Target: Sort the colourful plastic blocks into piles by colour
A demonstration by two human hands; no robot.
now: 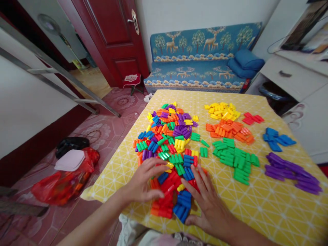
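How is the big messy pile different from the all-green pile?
The mixed pile has many colors, but the green pile has just one. The mixed pile spreads over more space than the green pile. The left hand and right hand are at the mixed pile, not the green pile. Both lie on the yellow tablecloth.

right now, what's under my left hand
Below the left hand, orange blocks and a blue block show between thumb and fingers. Anything directly beneath the palm is covered, so I can't tell.
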